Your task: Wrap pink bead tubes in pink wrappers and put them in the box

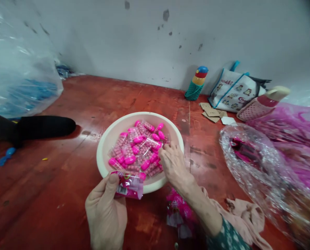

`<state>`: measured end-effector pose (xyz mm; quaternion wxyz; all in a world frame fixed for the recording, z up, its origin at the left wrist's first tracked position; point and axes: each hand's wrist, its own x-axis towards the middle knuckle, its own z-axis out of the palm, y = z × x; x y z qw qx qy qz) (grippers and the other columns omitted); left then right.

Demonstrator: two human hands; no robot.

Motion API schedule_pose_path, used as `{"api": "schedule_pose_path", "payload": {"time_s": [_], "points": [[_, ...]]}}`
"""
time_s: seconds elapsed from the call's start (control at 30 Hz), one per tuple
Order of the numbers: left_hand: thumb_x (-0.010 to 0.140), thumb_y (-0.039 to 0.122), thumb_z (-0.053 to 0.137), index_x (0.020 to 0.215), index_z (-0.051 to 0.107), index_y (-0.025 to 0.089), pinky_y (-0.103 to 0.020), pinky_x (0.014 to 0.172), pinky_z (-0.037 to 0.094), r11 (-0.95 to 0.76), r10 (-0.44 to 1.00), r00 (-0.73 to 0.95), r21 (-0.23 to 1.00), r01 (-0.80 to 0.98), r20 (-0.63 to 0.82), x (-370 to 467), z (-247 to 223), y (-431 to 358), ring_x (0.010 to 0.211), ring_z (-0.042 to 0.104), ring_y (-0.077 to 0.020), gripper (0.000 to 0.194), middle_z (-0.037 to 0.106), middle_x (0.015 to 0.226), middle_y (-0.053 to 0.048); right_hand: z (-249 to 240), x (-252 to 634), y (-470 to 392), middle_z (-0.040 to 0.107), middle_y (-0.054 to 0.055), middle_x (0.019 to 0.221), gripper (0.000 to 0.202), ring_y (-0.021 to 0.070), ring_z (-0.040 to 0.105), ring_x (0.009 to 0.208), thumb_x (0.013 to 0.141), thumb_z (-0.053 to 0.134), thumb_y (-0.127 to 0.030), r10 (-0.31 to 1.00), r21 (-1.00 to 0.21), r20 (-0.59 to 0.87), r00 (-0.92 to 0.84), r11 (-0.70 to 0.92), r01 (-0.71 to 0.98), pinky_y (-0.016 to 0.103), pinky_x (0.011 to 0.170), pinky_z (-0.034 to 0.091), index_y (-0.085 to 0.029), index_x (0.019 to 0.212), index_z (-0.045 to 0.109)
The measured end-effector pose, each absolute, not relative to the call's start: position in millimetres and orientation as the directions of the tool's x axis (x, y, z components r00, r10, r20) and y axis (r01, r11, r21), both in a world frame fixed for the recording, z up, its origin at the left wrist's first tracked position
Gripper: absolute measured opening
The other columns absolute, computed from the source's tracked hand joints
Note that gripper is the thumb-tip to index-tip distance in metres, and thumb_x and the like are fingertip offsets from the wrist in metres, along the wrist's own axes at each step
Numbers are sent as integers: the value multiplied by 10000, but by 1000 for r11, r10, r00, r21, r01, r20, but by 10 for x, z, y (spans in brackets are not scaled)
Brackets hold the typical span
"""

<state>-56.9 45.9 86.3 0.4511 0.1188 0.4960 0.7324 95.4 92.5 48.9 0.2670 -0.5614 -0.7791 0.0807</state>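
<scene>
the left hand (106, 208) has its grip closed on a pink printed wrapper (129, 185), thumb on top, at the near edge of a white basin (101, 149). the wrapper shows a barcode in a white patch and pale lettering too blurred to read; its right end is clear pinkish film. the right hand (173, 161) reaches over the basin's right side, fingers curled down beside the clear bottles (129, 152); whether its grip holds 1 of them cannot be told. the bottles lie jumbled inside the basin, with bright pink caps and small pink balls, and no brand can be read on them.

more pink printed packets (179, 208) lie on the red floor (53, 194) under the right forearm, near a pale pink cloth (244, 215). to the right are a crinkled clear bag (251, 166) and a magenta bag (298, 135). by the wall (134, 41), a white tote (231, 90) with blue trim carries cartoon figures and red lettering, not clearly legible. cardboard pieces (212, 113) lie in front of it, and a bottle in a green net (196, 83) stands to its left.
</scene>
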Motion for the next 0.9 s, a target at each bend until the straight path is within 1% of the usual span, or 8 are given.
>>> {"api": "schedule_pose_path", "payload": {"time_s": [0.1,0.27,0.3,0.37,0.43,0.5,0.7,0.9], "points": [[567,224,804,662,704,135,-190,581,539,-137,771,-581,822,-553,-262,-616,848,507,601,627,-106,164,708,642,2,424,872,1009,625,176,1039,327,300,521,1021,771,365,-16,927,-500,314,-204,344,794,483,876,387,-110,947,624],[587,225,795,672,700,129,-195,594,534,-190,740,-628,821,-539,-241,-661,785,564,600,622,-102,159,706,650,2,693,998,972,587,27,621,244,151,542,543,910,380,-257,970,-699,240,-36,199,686,267,506,438,-155,809,577],[592,227,793,676,700,126,-195,601,535,-198,735,-636,823,-532,-234,-654,774,571,604,621,-100,161,709,657,0,759,1025,914,564,1,594,258,130,531,510,924,371,-304,980,-786,198,7,154,598,236,468,425,-159,839,566],[617,227,781,683,700,122,-197,618,538,-215,727,-651,829,-516,-217,-622,756,576,614,620,-95,149,708,664,1,867,1039,758,543,-24,604,240,107,528,495,902,439,-371,995,-983,4,96,-14,181,211,454,432,-165,884,559],[640,222,767,691,701,121,-202,631,540,-244,717,-672,836,-491,-185,-573,740,569,624,620,-96,131,706,667,5,932,995,596,547,-30,630,225,94,530,499,860,523,-393,982,-981,-145,124,-126,-146,199,458,443,-173,893,564],[639,218,767,689,703,124,-208,639,540,-279,704,-695,842,-462,-148,-517,725,554,631,621,-100,124,704,666,8,954,912,469,557,-36,614,214,85,535,493,835,567,-390,970,-952,-192,148,-147,-268,184,455,443,-181,881,572],[614,187,781,609,690,158,-217,659,537,-361,690,-722,839,-406,-52,-381,683,531,619,609,-100,95,672,601,42,886,737,314,591,-34,556,228,93,555,476,828,574,-396,955,-925,-242,173,-173,-339,178,451,456,-186,916,577],[721,211,693,754,711,148,-291,684,554,-242,862,-507,895,-375,20,-348,679,498,802,650,-197,73,720,848,-57,800,825,249,511,-66,511,225,41,433,369,801,597,-408,949,-940,-266,172,-216,-263,128,357,341,-184,824,591]]}}
